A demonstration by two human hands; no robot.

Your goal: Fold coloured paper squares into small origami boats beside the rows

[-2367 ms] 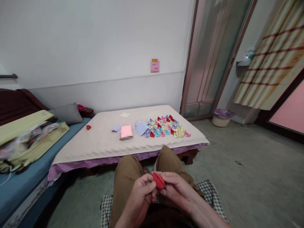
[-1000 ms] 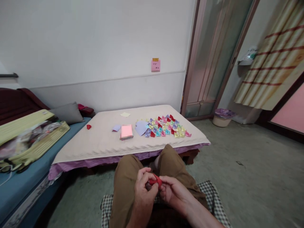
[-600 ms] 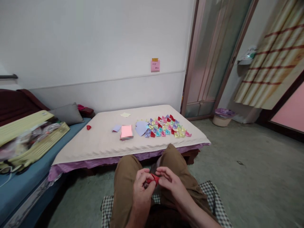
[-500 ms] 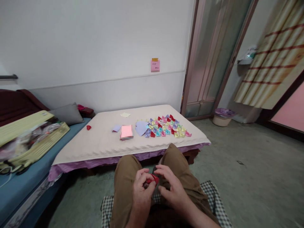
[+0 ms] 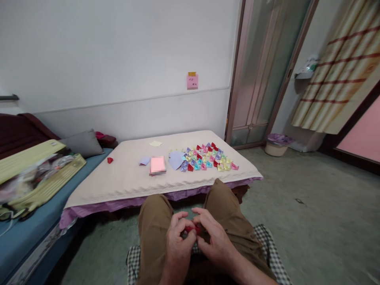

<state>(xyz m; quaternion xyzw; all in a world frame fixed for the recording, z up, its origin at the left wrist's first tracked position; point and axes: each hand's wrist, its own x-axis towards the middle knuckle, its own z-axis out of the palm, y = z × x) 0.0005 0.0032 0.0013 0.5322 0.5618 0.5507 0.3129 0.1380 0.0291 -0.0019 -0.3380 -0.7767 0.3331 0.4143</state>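
Between my two hands, above my lap, is a small piece of folded red paper (image 5: 192,228). Thumb and fingers of my left hand (image 5: 178,242) pinch it from the left. My right hand (image 5: 216,239) has its fingertips on its right side, and both hands cover much of its shape. In front of me on the low bed, many small folded paper pieces (image 5: 204,157) in several colours stand in a group. A lilac paper sheet (image 5: 176,160) lies at the group's left, beside a stack of pink square paper (image 5: 157,164). Farther left sits a lone red folded piece (image 5: 110,160).
The folded pieces rest on a cream bed cover (image 5: 124,178). Also on it are a small lilac paper (image 5: 144,161) and a pale yellow sheet (image 5: 155,143). A blue couch (image 5: 38,202) holding bags stands left. A lined bin (image 5: 278,145) is by the door.
My right hand has moved left and closed onto the red folded paper, which now shows less between the fingers. My left hand keeps its hold. The view has shifted slightly.
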